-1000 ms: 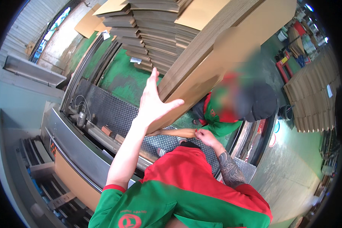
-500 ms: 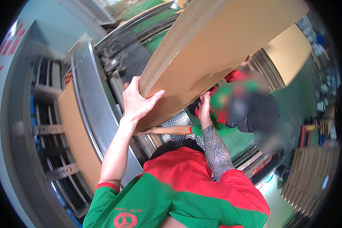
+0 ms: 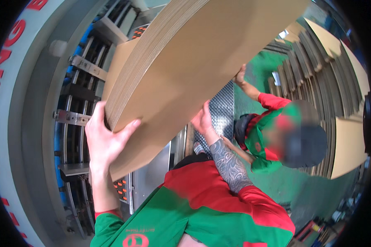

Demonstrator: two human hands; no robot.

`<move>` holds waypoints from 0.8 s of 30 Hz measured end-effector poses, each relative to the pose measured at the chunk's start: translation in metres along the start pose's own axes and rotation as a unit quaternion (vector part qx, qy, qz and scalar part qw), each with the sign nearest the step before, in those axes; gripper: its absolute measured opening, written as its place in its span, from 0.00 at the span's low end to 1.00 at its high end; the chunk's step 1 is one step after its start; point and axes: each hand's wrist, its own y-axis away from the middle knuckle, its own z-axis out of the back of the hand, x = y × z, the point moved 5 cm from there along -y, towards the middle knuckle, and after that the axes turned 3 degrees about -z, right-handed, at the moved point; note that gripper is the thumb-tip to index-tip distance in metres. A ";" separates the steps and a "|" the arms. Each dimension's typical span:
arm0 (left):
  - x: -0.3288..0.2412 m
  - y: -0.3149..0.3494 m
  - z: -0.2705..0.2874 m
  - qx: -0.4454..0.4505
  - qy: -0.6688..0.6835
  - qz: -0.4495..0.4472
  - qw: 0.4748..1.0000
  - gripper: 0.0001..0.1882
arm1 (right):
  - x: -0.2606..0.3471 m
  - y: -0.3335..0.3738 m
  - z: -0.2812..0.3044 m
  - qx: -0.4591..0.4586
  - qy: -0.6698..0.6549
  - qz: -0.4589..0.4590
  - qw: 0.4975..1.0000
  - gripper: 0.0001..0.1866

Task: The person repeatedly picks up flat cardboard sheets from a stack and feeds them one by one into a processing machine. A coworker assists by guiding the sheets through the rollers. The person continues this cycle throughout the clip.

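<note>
A thick stack of brown corrugated cardboard sheets is held up at a tilt in front of me, its layered edge facing left. My left hand clasps the stack's near left corner, thumb on the top sheet and fingers round the layered edge. My right hand grips the near long edge, its fingers partly hidden by the board. Farther along that same edge, a co-worker's hand touches the stack. The co-worker's other hand is low, near my right forearm, away from the stack.
At left stands a machine with metal rollers and brackets, a brown sheet lying on it. A co-worker in a dark cap is close on my right. Behind are tall cardboard stacks. A diamond-plate metal surface lies below.
The view has swung left, and the stack has come round with me toward the roller machine. A co-worker's hand has left the stack's lower near end. Both my hands keep their hold.
</note>
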 end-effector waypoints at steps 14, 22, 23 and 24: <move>0.032 0.174 0.007 -0.094 -0.213 0.264 0.936 0.38 | -0.210 0.061 0.035 -0.011 0.113 -0.406 0.907 0.66; 0.068 0.161 -0.025 -0.110 -0.218 0.277 0.929 0.37 | -0.261 0.034 0.098 -0.069 0.182 -0.509 0.839 0.66; 0.077 0.154 -0.031 -0.102 -0.218 0.288 0.927 0.37 | -0.261 0.025 0.107 -0.093 0.210 -0.529 0.817 0.66; 0.086 0.148 -0.037 -0.094 -0.218 0.291 0.927 0.36 | -0.255 0.022 0.116 -0.112 0.236 -0.563 0.784 0.64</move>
